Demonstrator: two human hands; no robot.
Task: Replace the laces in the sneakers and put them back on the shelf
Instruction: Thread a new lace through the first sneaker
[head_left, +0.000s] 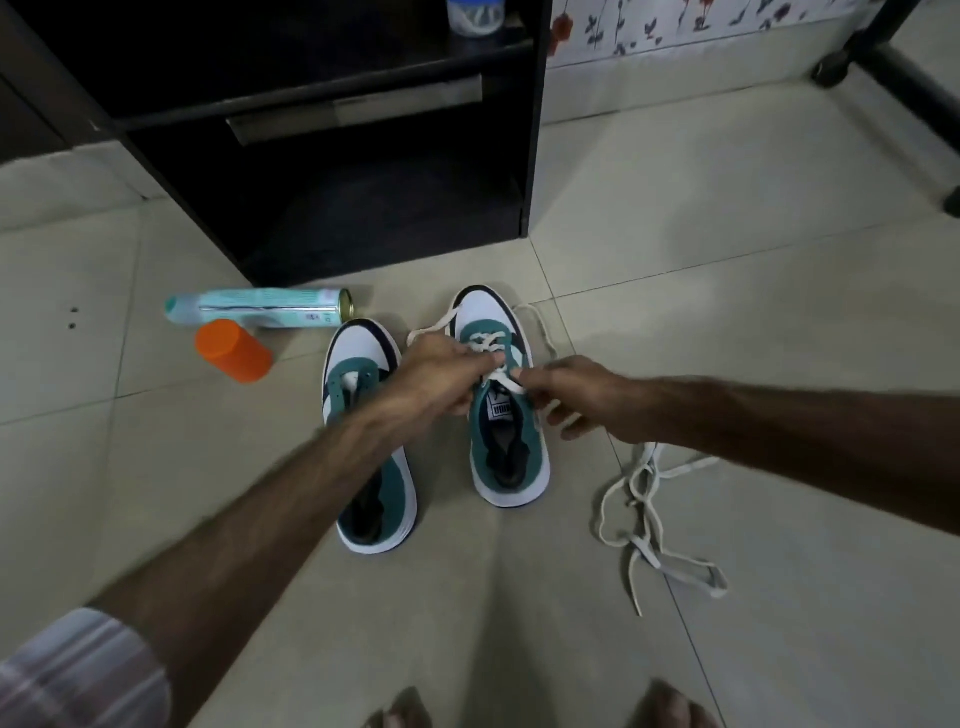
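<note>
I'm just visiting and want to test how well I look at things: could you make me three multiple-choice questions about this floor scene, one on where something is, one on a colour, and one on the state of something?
1. Where does the loose lace lie?
A. on the floor, right of the right sneaker
B. inside the shelf
C. on top of the spray can

2. What colour is the cap beside the spray can?
A. blue
B. orange
C. black

3. What state is the left sneaker in?
A. fully laced and tied
B. no lace in its eyelets
C. back on the shelf

Answers:
1 A, the lace sprawls on the tiles under the right arm.
2 B, it is bright orange.
3 B, its eyelets are bare, while the left hand and right hand work a lace on the other sneaker.
</note>
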